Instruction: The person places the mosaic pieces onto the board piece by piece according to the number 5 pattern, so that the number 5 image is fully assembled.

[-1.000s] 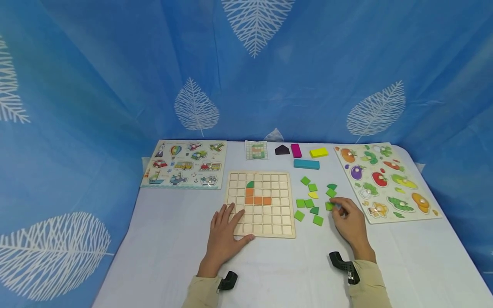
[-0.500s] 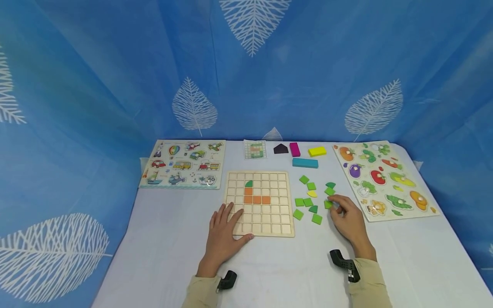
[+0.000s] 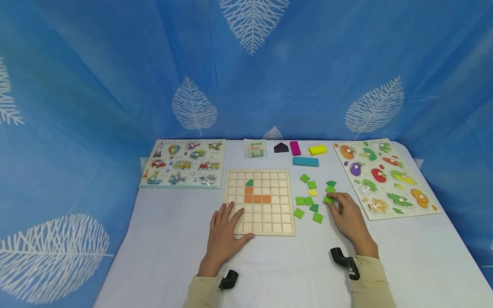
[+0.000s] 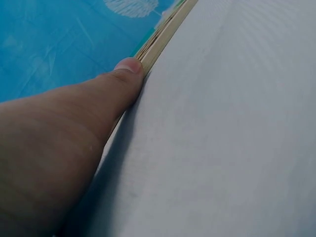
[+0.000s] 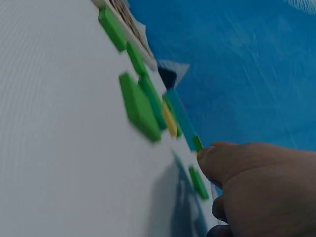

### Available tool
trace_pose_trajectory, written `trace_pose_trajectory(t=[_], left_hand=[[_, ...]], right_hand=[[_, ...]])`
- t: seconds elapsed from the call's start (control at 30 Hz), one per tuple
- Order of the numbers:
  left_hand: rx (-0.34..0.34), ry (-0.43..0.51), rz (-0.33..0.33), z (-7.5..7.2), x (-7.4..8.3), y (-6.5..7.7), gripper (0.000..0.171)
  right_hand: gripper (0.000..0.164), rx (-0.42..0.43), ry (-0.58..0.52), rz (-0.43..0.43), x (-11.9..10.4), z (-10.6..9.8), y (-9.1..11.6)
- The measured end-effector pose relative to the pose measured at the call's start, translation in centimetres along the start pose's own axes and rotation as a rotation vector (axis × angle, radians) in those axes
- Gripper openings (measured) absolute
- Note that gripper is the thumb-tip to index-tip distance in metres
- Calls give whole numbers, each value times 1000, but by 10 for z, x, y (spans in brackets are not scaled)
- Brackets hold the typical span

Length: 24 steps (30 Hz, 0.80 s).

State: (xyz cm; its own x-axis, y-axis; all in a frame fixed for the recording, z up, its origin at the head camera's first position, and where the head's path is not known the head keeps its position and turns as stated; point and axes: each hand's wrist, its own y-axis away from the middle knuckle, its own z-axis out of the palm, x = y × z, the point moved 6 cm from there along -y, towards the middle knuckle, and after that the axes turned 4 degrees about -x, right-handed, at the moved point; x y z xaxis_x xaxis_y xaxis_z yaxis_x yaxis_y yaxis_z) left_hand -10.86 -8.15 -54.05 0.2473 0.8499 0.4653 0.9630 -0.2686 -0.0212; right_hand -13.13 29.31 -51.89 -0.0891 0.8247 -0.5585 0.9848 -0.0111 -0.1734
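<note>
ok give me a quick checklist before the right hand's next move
1. Left hand touching the wooden grid board: ok, thumb at its near edge.
2. Right hand pinching a green square tile: ok.
3. Orange square tiles lying in the board: ok.
4. Pattern card uncovered: ok.
5. Board clear of the left hand: not ok, fingers overlie some cells.
6. Tile's intended cell: cannot tell.

Pinched grn tile [image 3: 328,199], R of brd [image 3: 267,218]
</note>
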Motion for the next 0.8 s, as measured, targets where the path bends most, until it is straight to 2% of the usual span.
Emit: trace_pose_trajectory(t=[0.17, 0.33, 0.47, 0.6, 0.8], left_hand=[[20, 1, 8, -3, 1, 3, 81], [15, -7, 2, -4, 1, 3, 81], [16, -12, 2, -3, 0, 1, 81], [14, -14, 3, -3, 1, -1, 82], [-15, -29, -19, -2, 0, -3, 83]], right_hand=[[26, -99, -21, -34, -38, 16, -27], [23, -244, -47, -127, -94, 49, -61], [23, -349, -47, -188, -127, 81, -87], [22, -414, -5, -220, -142, 105, -101], [22, -439, 25, -241, -150, 120, -108]])
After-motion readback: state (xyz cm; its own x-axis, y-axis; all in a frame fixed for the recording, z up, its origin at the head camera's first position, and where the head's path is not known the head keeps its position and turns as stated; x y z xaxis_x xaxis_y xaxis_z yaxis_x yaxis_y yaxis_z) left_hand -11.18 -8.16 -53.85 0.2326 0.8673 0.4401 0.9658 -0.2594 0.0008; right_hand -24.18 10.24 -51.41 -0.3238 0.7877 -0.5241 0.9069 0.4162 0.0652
